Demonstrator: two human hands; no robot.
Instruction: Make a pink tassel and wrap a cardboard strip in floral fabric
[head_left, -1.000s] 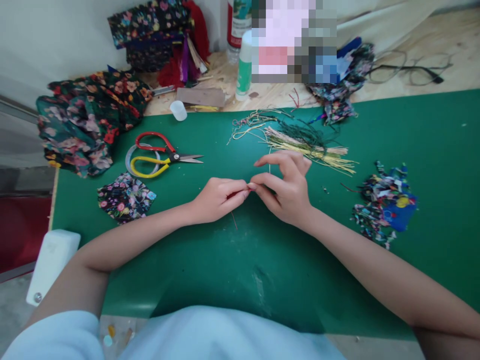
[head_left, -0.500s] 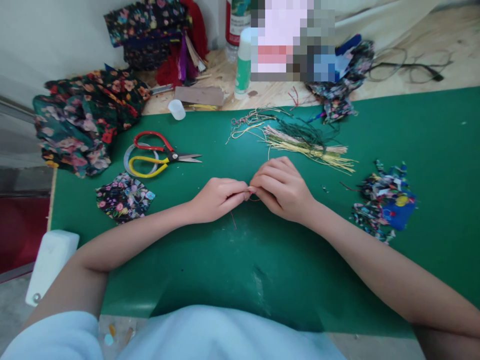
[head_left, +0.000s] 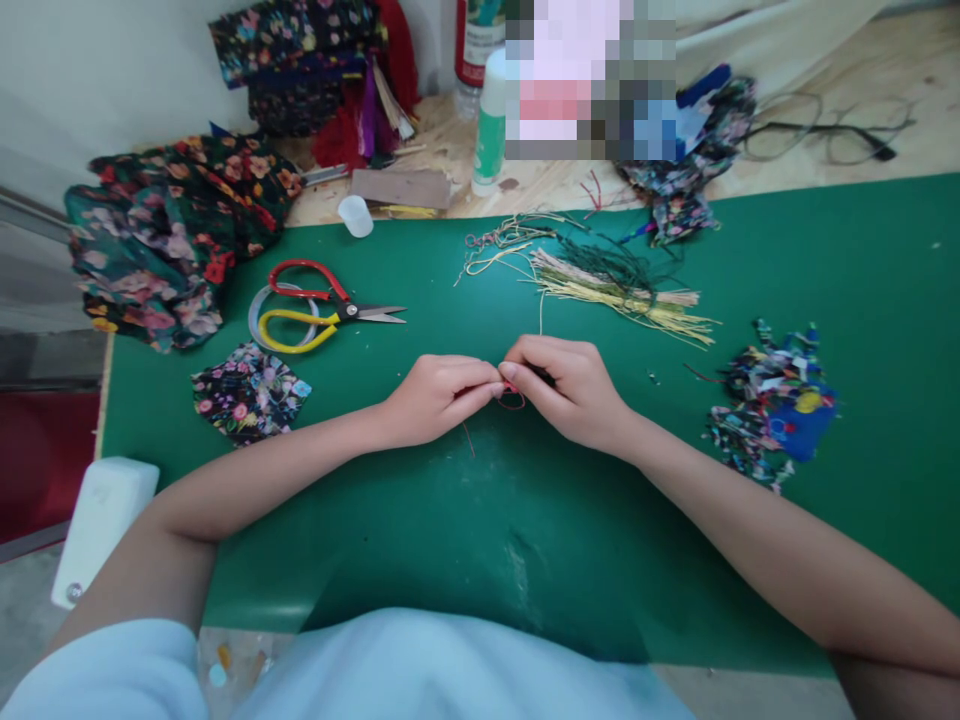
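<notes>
Between my two hands runs a thin red cord [head_left: 513, 402], with a small loop hanging just under the fingertips. My left hand [head_left: 442, 398] pinches the cord between thumb and fingers, and a loose end drops below that hand. Fingertips almost touching the left ones, my right hand [head_left: 566, 390] also pinches the cord, its other fingers curled in. Scissors [head_left: 349, 312] with one red and one yellow handle lie beyond the left hand, blades partly apart, over a clear ring [head_left: 259, 318]. A bundle of green and yellow cords [head_left: 622, 290] lies beyond the right hand.
On the green mat [head_left: 420, 540] are a floral fabric piece [head_left: 251, 395] at left and a heap of fabric scraps [head_left: 780, 400] at right. Floral cloth [head_left: 180, 240], a white cap [head_left: 355, 216], a glue stick [head_left: 490, 125] and eyeglasses [head_left: 825, 135] are along the back.
My right hand has turned and lowered slightly, its fingers curling in more. The red loop under the fingertips now shows larger. My left hand has stayed nearly still.
</notes>
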